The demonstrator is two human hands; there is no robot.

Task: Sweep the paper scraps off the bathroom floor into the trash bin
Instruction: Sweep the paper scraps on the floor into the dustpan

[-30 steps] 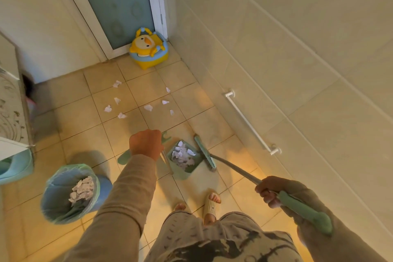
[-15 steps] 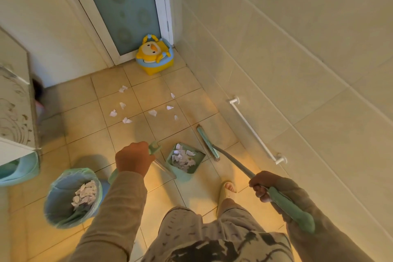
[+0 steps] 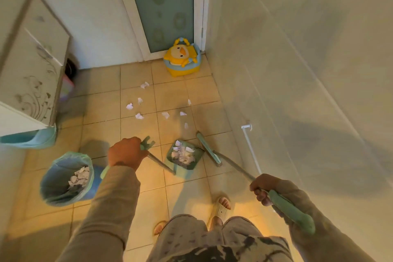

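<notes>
My left hand [image 3: 125,152] grips the long handle of a green dustpan [image 3: 184,157] that rests on the tiles and holds several white paper scraps. My right hand [image 3: 262,187] is closed on the green grip of a broom; its head [image 3: 208,148] touches the floor just right of the dustpan. More paper scraps [image 3: 139,116] lie scattered on the tiles beyond the pan. A blue trash bin [image 3: 66,178] with a green liner stands to the left of my left arm, with scraps inside.
A yellow duck potty [image 3: 182,57] sits by the frosted door in the far corner. A white cabinet [image 3: 32,74] and a teal basin [image 3: 32,138] stand at left. A towel rail [image 3: 251,147] runs low along the right wall. My slippered feet [image 3: 221,208] are below.
The view has tilted and shifted, so the floor scene sits lower and farther right. The dustpan and broom head stay close together on the floor; both hands keep their grips.
</notes>
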